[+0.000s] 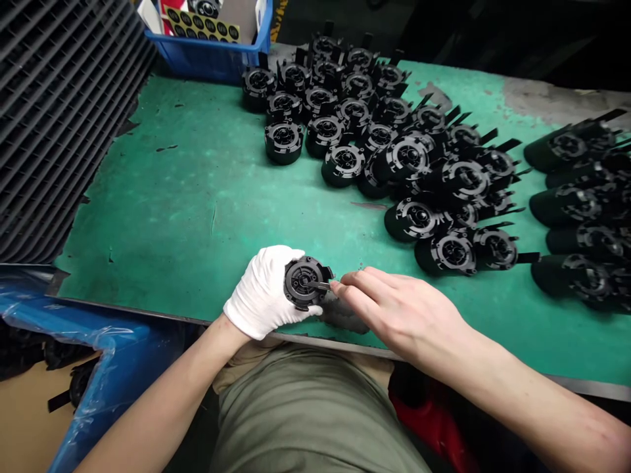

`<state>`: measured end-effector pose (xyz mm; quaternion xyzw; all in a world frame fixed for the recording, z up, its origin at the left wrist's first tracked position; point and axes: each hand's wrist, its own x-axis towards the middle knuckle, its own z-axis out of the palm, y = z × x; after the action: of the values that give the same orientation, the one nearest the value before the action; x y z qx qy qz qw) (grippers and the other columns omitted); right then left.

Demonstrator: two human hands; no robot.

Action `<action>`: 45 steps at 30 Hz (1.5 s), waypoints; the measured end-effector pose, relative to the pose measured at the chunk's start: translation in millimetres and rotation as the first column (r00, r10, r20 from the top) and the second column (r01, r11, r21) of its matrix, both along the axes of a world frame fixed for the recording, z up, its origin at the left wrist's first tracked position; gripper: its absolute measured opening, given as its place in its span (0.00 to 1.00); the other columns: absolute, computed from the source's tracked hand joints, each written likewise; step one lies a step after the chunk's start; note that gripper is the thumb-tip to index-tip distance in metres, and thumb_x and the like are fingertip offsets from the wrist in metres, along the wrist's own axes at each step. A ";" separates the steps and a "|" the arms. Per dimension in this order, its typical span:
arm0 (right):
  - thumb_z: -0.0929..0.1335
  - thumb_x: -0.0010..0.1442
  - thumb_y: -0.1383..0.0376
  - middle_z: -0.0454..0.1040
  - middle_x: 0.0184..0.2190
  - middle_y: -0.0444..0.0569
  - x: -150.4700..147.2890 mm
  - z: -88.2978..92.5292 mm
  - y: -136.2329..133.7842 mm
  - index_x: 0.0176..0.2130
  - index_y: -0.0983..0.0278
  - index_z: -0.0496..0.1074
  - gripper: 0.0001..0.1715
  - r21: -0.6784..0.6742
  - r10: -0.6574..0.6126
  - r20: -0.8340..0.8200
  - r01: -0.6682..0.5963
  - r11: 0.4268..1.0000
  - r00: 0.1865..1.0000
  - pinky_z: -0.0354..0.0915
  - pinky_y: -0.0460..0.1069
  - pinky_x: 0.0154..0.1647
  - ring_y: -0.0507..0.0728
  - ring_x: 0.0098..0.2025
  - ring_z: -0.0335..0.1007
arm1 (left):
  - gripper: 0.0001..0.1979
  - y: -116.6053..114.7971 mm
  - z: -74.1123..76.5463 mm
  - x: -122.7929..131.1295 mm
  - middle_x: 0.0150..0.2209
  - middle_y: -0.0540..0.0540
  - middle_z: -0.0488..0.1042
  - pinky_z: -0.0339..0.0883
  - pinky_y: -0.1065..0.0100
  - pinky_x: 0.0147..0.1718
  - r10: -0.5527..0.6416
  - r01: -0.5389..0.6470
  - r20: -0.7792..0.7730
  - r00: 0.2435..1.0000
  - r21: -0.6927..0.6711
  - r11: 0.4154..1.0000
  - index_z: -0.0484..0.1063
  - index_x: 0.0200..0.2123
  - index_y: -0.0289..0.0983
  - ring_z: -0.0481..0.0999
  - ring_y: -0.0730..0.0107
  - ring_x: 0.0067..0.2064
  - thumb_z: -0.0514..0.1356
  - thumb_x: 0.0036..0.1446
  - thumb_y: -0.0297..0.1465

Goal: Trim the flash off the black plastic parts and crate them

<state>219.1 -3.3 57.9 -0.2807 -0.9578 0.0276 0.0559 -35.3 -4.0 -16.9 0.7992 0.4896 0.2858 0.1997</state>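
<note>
Far left there's a dark ribbed panel (59,118) lying along the edge of the green counter (187,197). Below it a blue plastic sheet (98,355) lines what looks like a box, down off the work surface where it's out of the way. At the back sits a blue bin (217,56) with printed cards in it, close by but clear of the working patch.

The left hand (263,292), in a white glove, is closed around a round black part (304,282) right at the near edge of the counter, in front of the person's body. It cups the part from the left and underneath with the ribbed face tilted up, I'd guess so that face is open to view and to the other hand. The right hand (394,309) is bare, probably for finer feel. Its thumb and forefinger look pinched on a small black tab (323,286) at the part's right rim, other fingers loosely curled.

Right of centre, the upright parts (315,98) stand face up in tight rows. Next to them the tipped-over parts (463,179) lie jumbled and touching each other. Far right, dark long-bodied pieces (566,203) lie on their sides in a column, set apart from the rest, seemingly sorted by kind.
</note>
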 end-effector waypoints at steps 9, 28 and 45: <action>0.66 0.74 0.70 0.79 0.42 0.52 1.7 -26.2 -16.9 0.50 0.66 0.69 0.05 -0.085 -0.252 -0.251 0.238 0.968 0.935 0.69 0.47 0.34 0.54 0.39 0.77 | 0.33 3.7 4.8 0.2 0.40 0.41 0.79 0.73 0.56 0.42 -0.018 0.021 0.063 0.998 -0.045 0.999 0.76 0.42 0.41 0.81 0.52 0.41 0.72 0.46 0.61; 0.64 0.75 0.68 0.80 0.40 0.51 -3.8 -34.0 -25.9 0.47 0.61 0.70 0.05 -0.176 -0.342 -0.244 0.305 0.936 0.907 0.71 0.46 0.36 0.54 0.40 0.78 | 0.34 3.4 6.3 0.9 0.41 0.40 0.79 0.74 0.57 0.43 0.012 -0.009 0.041 0.999 -0.080 0.997 0.76 0.40 0.40 0.80 0.52 0.43 0.73 0.43 0.62; 0.64 0.76 0.67 0.79 0.39 0.51 -4.5 -30.2 -30.4 0.48 0.61 0.71 0.06 -0.226 -0.336 -0.266 0.280 0.933 0.904 0.71 0.46 0.35 0.55 0.38 0.77 | 0.33 3.6 6.2 1.0 0.40 0.40 0.78 0.75 0.56 0.42 0.015 -0.013 0.044 0.999 -0.065 0.998 0.75 0.38 0.41 0.80 0.51 0.42 0.73 0.44 0.62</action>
<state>214.6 -33.7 27.8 -0.4255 -0.8748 0.1481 0.1784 -34.2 -0.5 -10.7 0.7824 0.4997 0.2888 0.2341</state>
